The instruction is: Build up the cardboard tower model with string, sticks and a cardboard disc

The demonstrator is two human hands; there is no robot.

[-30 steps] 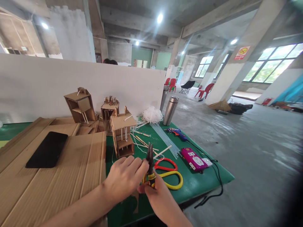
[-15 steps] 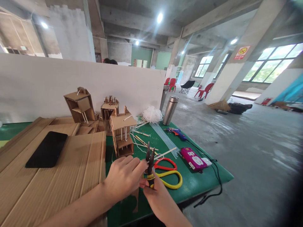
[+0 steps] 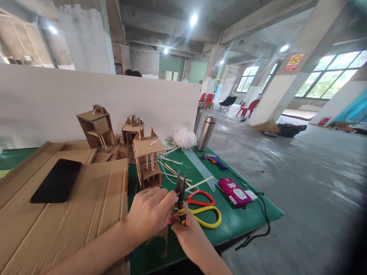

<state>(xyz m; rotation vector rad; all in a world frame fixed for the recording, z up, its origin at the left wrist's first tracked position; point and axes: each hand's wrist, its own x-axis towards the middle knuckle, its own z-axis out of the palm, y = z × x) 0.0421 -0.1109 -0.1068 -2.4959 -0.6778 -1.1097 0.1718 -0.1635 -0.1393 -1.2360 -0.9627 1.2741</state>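
Observation:
My right hand point(image 3: 187, 225) is closed around the handles of a pair of needle-nose pliers point(image 3: 181, 193), whose dark jaws point up and stand slightly apart. Beside the jaws, my left hand point(image 3: 153, 210) is closed in a pinch; the small thing in its fingers is mostly hidden. Just behind the pliers lies a thin pale stick point(image 3: 200, 183) with white string near it. Scissors point(image 3: 210, 217) with one red and one yellow handle loop rest right of my hands. A small cardboard structure point(image 3: 149, 152) with white rods stands beyond my left hand.
Two more cardboard models point(image 3: 96, 126) stand farther back by a white partition point(image 3: 51, 103). On cardboard sheets point(image 3: 94, 206) lies a black phone point(image 3: 57, 181). Along the right are a steel flask point(image 3: 207, 133), glue sticks point(image 3: 199, 168), a glue gun point(image 3: 215, 160), a purple power strip point(image 3: 235, 192) and cords.
Both hands stay nearly in place. The pliers have tilted very slightly, and their jaws look a little closer together.

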